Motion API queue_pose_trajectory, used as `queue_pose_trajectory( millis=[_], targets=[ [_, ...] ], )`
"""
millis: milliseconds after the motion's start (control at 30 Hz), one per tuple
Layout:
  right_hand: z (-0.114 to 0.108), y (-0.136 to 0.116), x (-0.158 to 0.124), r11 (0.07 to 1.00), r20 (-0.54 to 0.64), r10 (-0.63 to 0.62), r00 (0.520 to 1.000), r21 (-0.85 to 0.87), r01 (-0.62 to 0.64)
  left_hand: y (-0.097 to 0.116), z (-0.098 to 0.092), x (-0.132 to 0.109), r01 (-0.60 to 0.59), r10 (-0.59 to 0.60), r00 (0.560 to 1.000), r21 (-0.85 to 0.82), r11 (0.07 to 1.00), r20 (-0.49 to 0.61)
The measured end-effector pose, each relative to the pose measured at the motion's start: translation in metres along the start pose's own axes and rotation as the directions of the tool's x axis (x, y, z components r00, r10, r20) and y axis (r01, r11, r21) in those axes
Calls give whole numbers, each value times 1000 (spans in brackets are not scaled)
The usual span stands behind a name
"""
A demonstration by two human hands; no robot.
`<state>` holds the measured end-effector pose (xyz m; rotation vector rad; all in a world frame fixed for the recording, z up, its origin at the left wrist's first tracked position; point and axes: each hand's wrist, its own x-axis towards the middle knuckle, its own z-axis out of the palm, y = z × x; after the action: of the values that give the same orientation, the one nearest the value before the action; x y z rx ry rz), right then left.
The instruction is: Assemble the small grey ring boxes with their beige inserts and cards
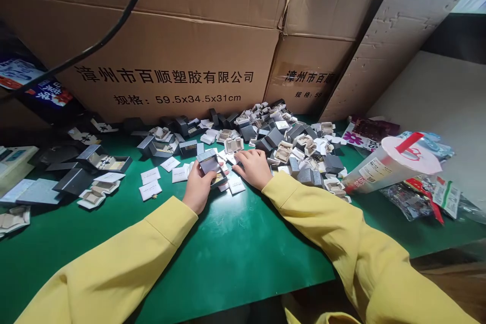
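My left hand (198, 190) is closed around a small dark grey jewellery box (208, 162), whose lid stands raised. What lies inside is mostly hidden by my fingers and thumb. My right hand (253, 166) rests just right of it at the front of the pile, fingers apart and reaching left over small white pieces. Under its fingertips, any contact is too small to make out. A printed white card (237, 185) lies on the table below the right fingers. More white cards (150, 191) are spread left of the left hand.
A heap of small grey boxes and beige inserts (273, 136) fills the back of the green table (235, 258). Open boxes (102, 162) stand at left. A tilted drink cup (383, 164) and plastic packets (413, 200) lie right. Large cartons (170, 50) wall the back; a black cable (110, 35) hangs upper left.
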<state>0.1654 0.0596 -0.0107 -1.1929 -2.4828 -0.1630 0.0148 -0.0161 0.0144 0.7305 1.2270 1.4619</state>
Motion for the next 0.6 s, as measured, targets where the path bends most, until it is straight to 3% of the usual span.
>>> queue_pose_trajectory(
  millis=[300, 600],
  targets=[
    [1, 0, -1, 997, -134, -61, 989, 43, 67, 0, 0, 0, 15, -16, 1000, 19, 1000, 9],
    [1, 0, 1, 965, -381, 88, 920, 262, 17, 2, -2, -2, 26, -29, 994, 29, 999, 109]
  ],
)
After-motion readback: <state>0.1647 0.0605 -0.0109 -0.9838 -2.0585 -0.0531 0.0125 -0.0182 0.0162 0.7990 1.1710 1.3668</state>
